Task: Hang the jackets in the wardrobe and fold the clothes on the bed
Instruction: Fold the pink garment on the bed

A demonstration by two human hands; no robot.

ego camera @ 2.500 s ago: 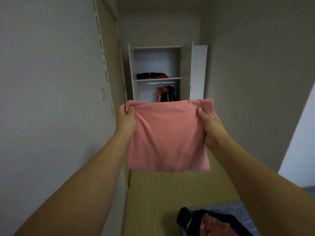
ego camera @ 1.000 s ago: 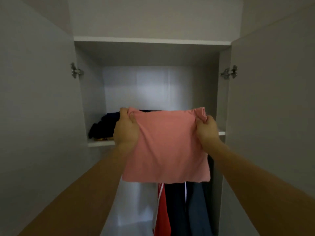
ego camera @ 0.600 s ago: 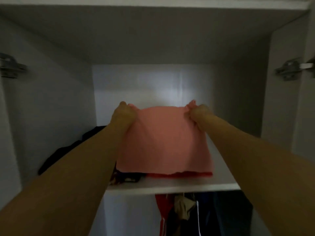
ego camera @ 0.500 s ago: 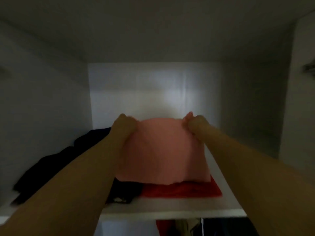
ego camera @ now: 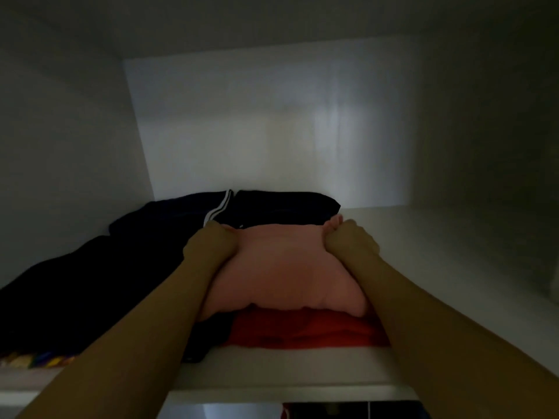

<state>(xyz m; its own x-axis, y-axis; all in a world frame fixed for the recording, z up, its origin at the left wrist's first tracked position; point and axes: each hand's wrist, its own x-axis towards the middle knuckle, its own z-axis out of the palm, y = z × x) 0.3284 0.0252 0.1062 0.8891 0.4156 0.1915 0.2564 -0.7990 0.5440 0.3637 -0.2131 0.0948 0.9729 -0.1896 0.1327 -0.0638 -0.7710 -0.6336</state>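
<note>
Handling: pink top (ego camera: 284, 270) looks soft and light to me; I would hold it by its far corners.
Look: folded pink square.
Place: on the red garment (ego camera: 305, 329), on the shelf (ego camera: 453, 267).
Hands: left hand (ego camera: 211, 246) and right hand (ego camera: 351, 241) each pinch a far corner.
Beside: dark clothes (ego camera: 90, 282).

You are in a home, facing into a white laminate wardrobe (ego camera: 272, 131): folded dark, pink and red clothes lie stacked on its white shelf (ego camera: 287, 370).
</note>
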